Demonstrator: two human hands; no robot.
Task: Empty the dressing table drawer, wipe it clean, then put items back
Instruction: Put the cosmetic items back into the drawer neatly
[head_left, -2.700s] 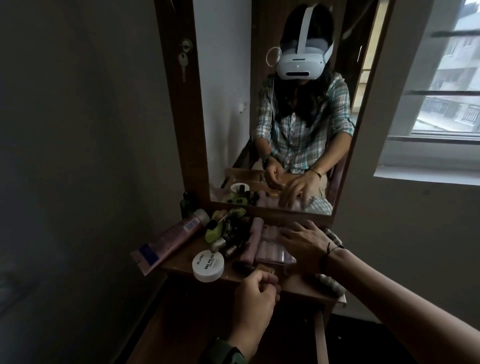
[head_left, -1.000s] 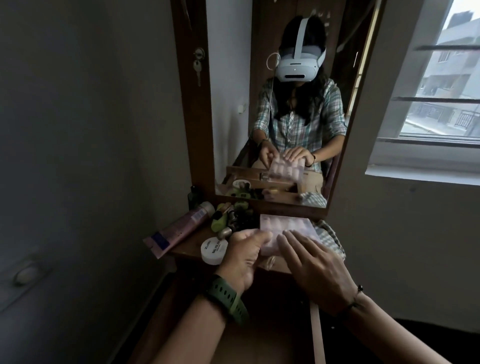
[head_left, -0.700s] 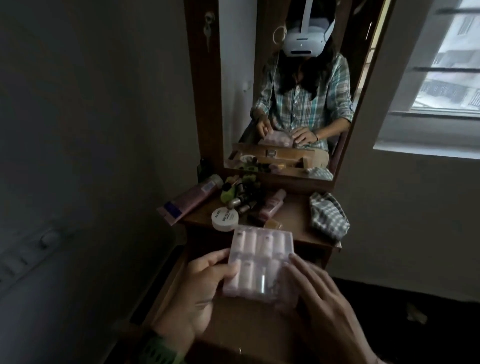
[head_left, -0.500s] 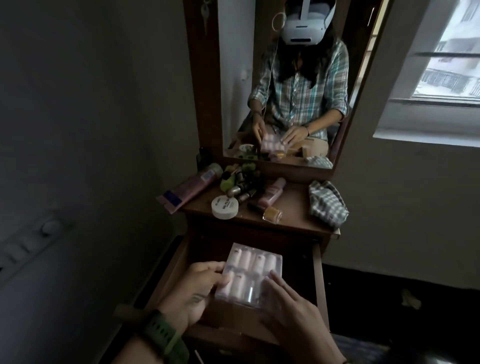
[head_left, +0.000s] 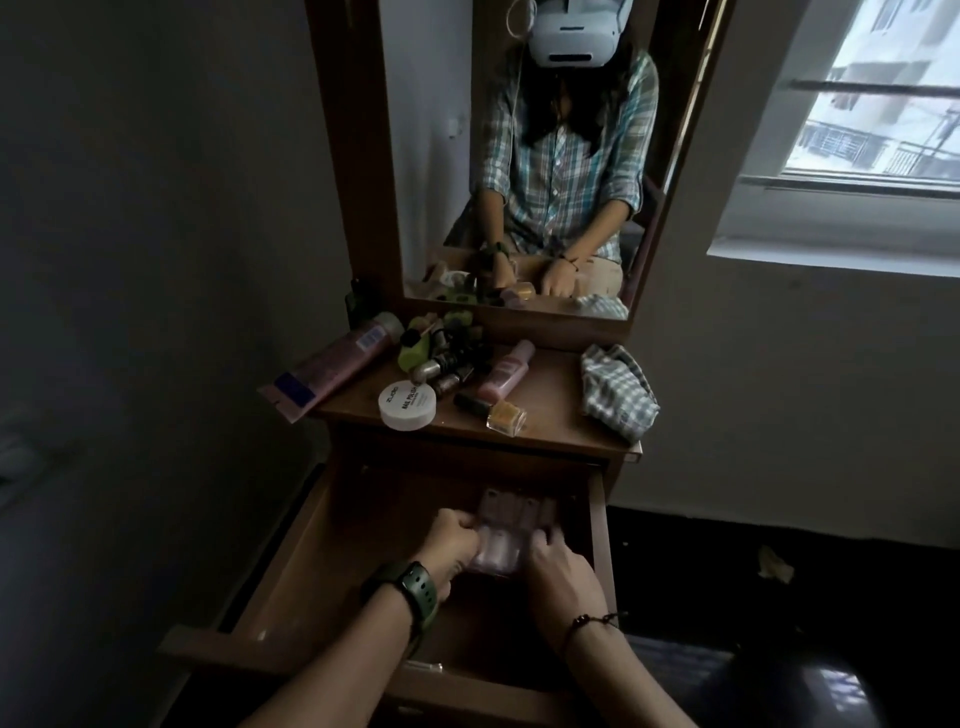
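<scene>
The wooden drawer (head_left: 311, 525) of the dressing table stands pulled out below the tabletop (head_left: 550, 410). Inside it, near the right wall, lies a clear plastic case of small pale bottles (head_left: 511, 519). My left hand (head_left: 451, 538), with a green watch at the wrist, grips the case's left edge. My right hand (head_left: 558, 566) grips its right edge with curled fingers. The near part of the case is hidden behind my hands. Whether the case touches the drawer floor is unclear in the dim light.
On the tabletop lie a pink tube (head_left: 332, 364), a white round tub (head_left: 408, 405), a pink bottle (head_left: 506, 369), a gold polish bottle (head_left: 506, 415), several small dark bottles (head_left: 447, 353) and a checked cloth (head_left: 618, 392). A mirror (head_left: 519, 156) stands behind; a window (head_left: 872, 93) is right.
Both hands took the clear case off the tabletop, carried it toward me and lowered it into the open drawer. The view tilted down.
</scene>
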